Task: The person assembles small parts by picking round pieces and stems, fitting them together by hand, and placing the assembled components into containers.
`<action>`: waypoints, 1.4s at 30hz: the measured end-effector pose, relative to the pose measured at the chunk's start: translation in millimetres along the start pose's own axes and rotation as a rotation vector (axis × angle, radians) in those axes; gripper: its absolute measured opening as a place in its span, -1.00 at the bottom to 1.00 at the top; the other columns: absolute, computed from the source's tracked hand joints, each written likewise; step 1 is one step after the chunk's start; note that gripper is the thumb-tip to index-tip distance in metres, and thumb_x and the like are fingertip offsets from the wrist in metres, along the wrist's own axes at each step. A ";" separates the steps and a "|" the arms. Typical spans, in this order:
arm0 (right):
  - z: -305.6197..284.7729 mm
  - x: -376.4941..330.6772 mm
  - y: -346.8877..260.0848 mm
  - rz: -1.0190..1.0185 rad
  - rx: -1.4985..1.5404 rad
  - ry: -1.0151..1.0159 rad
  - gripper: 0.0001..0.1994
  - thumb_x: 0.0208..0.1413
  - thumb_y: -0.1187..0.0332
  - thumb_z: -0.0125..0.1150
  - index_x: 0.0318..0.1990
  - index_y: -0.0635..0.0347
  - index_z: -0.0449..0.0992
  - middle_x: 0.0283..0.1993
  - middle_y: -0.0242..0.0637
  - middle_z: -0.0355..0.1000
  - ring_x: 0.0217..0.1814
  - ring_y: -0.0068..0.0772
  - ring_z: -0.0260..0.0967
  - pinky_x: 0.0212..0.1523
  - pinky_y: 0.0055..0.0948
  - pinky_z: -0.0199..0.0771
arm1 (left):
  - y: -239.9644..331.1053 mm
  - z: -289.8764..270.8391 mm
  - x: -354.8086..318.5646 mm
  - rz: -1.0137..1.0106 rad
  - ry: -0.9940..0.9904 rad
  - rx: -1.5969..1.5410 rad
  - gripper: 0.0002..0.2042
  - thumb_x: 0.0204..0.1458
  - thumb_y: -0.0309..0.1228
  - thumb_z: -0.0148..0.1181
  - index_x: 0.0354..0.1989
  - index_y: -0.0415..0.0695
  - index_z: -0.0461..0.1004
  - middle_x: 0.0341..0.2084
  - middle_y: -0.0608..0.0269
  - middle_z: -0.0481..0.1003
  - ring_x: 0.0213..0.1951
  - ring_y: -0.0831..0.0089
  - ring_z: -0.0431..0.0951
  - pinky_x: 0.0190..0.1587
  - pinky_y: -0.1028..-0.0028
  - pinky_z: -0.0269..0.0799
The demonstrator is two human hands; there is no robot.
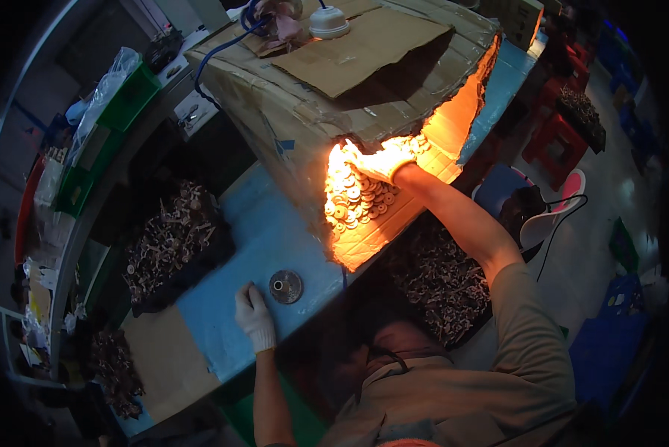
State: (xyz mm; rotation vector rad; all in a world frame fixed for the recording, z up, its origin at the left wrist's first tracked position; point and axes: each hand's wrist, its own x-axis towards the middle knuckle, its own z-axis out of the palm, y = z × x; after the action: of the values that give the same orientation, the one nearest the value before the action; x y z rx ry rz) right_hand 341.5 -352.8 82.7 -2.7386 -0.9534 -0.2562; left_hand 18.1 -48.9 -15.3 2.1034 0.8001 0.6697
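Observation:
My right hand [385,162], in a pale glove, reaches into the open front of a cardboard box [275,127] lit bright orange inside. It is at a heap of small round discs [353,197] with central holes; glare washes out its fingers, so I cannot tell whether they grip one. My left hand [254,318], in a white glove, rests closed on the blue tabletop [275,223]. Whatever its curled fingers hold, if anything, is hidden. Just right of it stands a round dark metal base [286,287] with a short hollow post.
A dark tray of small metal parts [172,246] is on the left, and another pile of parts [442,287] lies below the box. Green bins [125,97] line the left shelf. A white lamp holder [328,22] tops the box. Red stools [554,149] stand at right.

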 end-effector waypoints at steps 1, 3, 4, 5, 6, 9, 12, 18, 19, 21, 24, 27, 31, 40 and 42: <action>2.8 12.0 -2.8 0.023 -0.009 -0.081 -0.61 0.40 0.04 0.00 -0.08 0.05 0.71 -0.01 -0.11 0.66 0.00 -0.01 0.61 0.04 -0.06 0.56 | -0.2 -3.3 -2.4 -0.035 -0.005 0.008 -0.71 0.39 -0.32 0.17 0.08 -0.29 0.59 -0.31 0.14 0.65 -0.29 0.44 0.62 -0.13 0.38 0.55; 9.1 25.1 -8.8 0.105 -0.019 -0.212 -0.56 0.40 -0.06 -0.03 -0.03 -0.02 0.72 0.05 -0.15 0.66 0.09 0.03 0.58 0.14 -0.05 0.52 | -7.8 -7.1 -0.3 -0.031 0.018 0.053 -0.72 0.39 -0.31 0.17 0.08 -0.26 0.60 -0.29 0.07 0.66 -0.27 0.33 0.65 -0.11 0.33 0.56; 11.0 27.3 -9.9 0.135 -0.013 -0.231 -0.53 0.40 -0.11 -0.05 -0.01 -0.06 0.72 0.08 -0.17 0.66 0.13 0.06 0.57 0.20 -0.04 0.50 | -11.3 -9.2 1.4 -0.015 0.031 0.098 -0.72 0.39 -0.30 0.17 0.08 -0.23 0.61 -0.26 0.00 0.67 -0.25 0.22 0.68 -0.09 0.29 0.57; 18.7 37.8 -16.1 0.105 0.005 -0.218 -0.56 0.39 -0.07 -0.03 -0.02 -0.04 0.72 0.03 -0.19 0.65 0.08 0.00 0.56 0.14 -0.08 0.49 | -13.2 -13.8 -2.8 -0.048 0.068 0.107 -0.72 0.39 -0.30 0.17 0.08 -0.23 0.61 -0.26 0.00 0.67 -0.25 0.22 0.68 -0.09 0.29 0.57; 25.6 35.3 -22.2 0.069 0.038 -0.160 -0.59 0.39 -0.03 -0.01 -0.03 -0.03 0.71 -0.01 -0.20 0.64 0.03 -0.05 0.54 0.09 -0.12 0.48 | -11.4 -16.9 -6.2 0.018 0.072 0.131 -0.73 0.38 -0.29 0.17 0.07 -0.19 0.61 -0.21 -0.06 0.67 -0.19 0.09 0.69 -0.06 0.23 0.57; 29.2 3.7 -18.9 0.034 0.214 0.024 -0.67 0.39 0.07 0.05 -0.07 0.02 0.68 -0.14 -0.26 0.60 -0.13 -0.21 0.50 -0.08 -0.24 0.45 | -9.7 -15.7 -6.3 0.151 0.064 0.205 -0.70 0.39 -0.17 0.14 0.06 -0.11 0.61 -0.07 -0.09 0.65 -0.02 -0.16 0.64 0.03 0.08 0.56; 20.6 -40.4 3.7 0.196 0.555 0.108 -0.75 0.38 0.18 0.10 -0.11 0.07 0.66 -0.27 -0.31 0.56 -0.28 -0.37 0.46 -0.24 -0.37 0.43 | -3.2 -2.1 -6.6 0.050 0.013 0.115 -0.69 0.39 -0.12 0.09 0.06 -0.05 0.60 -0.06 -0.12 0.64 -0.01 -0.17 0.63 0.04 0.03 0.55; -11.1 -166.1 -87.1 0.212 0.890 -0.299 -0.91 0.35 0.41 0.23 -0.18 0.18 0.62 -0.48 -0.52 0.44 -0.53 -0.71 0.32 -0.49 -0.63 0.34 | -8.2 -5.9 -5.0 0.043 0.043 0.150 -0.74 0.37 -0.17 0.14 -0.01 -0.05 0.61 -0.15 -0.10 0.65 -0.07 -0.16 0.64 -0.04 0.04 0.57; -38.9 -171.6 -150.5 0.408 1.112 -0.571 -0.90 0.33 0.40 0.33 -0.15 0.24 0.64 -0.42 -0.49 0.48 -0.47 -0.69 0.36 -0.46 -0.60 0.37 | -22.6 -6.7 -6.3 0.045 0.068 0.192 -0.74 0.36 -0.16 0.15 -0.02 -0.05 0.61 -0.16 -0.10 0.65 -0.09 -0.17 0.64 -0.05 0.04 0.57; -22.4 -171.4 -192.3 0.301 1.083 -0.638 -0.86 0.35 0.36 0.31 -0.05 0.18 0.65 -0.41 -0.49 0.48 -0.44 -0.71 0.38 -0.41 -0.58 0.41 | -13.0 -20.2 -4.5 0.109 0.092 0.114 -0.74 0.37 -0.20 0.15 0.01 -0.10 0.62 -0.17 -0.09 0.66 -0.11 -0.13 0.66 -0.05 0.09 0.58; 15.7 -134.3 -239.3 0.269 1.105 -0.444 -0.77 0.35 0.27 0.28 0.00 0.20 0.68 -0.41 -0.35 0.55 -0.45 -0.63 0.45 -0.39 -0.51 0.47 | -10.9 -23.1 2.5 0.098 0.034 0.084 -0.74 0.36 -0.25 0.15 0.04 -0.13 0.63 -0.15 -0.08 0.67 -0.11 -0.07 0.69 -0.03 0.16 0.58; 45.1 -101.1 -255.5 0.246 1.025 -0.345 -0.72 0.34 0.21 0.25 0.01 0.19 0.68 -0.32 -0.19 0.65 -0.34 -0.39 0.61 -0.23 -0.39 0.59 | -8.7 -17.8 2.6 0.062 0.017 0.007 -0.74 0.35 -0.29 0.17 0.05 -0.17 0.63 -0.13 -0.07 0.68 -0.10 0.01 0.71 0.00 0.21 0.58; 61.7 -92.1 -262.5 0.129 0.828 -0.327 -0.69 0.33 0.16 0.21 0.01 0.16 0.69 -0.11 0.02 0.66 -0.05 0.06 0.66 0.00 -0.17 0.63 | -5.4 -19.5 -2.3 0.102 0.035 0.053 -0.74 0.34 -0.32 0.19 0.07 -0.20 0.62 -0.16 -0.06 0.69 -0.14 0.13 0.73 -0.04 0.27 0.59; 79.0 -106.2 -251.8 -0.220 0.549 0.078 -0.77 0.20 0.27 0.26 -0.07 0.16 0.61 0.02 -0.13 0.55 -0.07 -0.05 0.64 -0.10 -0.13 0.68 | 57.5 -21.0 -19.7 -0.295 -0.345 -0.474 -0.63 0.43 -0.21 0.08 0.20 -0.20 0.59 -0.04 0.23 0.64 -0.31 0.50 0.61 -0.27 0.52 0.52; 86.0 -118.3 -267.3 -0.267 0.557 0.126 -0.74 0.17 0.35 0.25 -0.01 0.22 0.55 0.09 -0.06 0.49 -0.08 -0.03 0.63 -0.09 -0.10 0.68 | 43.7 -12.7 -24.0 -0.098 -0.226 -0.564 -0.59 0.41 -0.19 0.12 0.24 -0.22 0.55 -0.12 0.24 0.64 -0.38 0.58 0.56 -0.43 0.55 0.44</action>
State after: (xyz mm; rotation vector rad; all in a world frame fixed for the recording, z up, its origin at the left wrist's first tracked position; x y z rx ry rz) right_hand 89.8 -195.4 14.4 -2.0713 -1.1493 -0.1721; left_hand 7.3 -82.3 22.4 1.5798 0.5089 0.5178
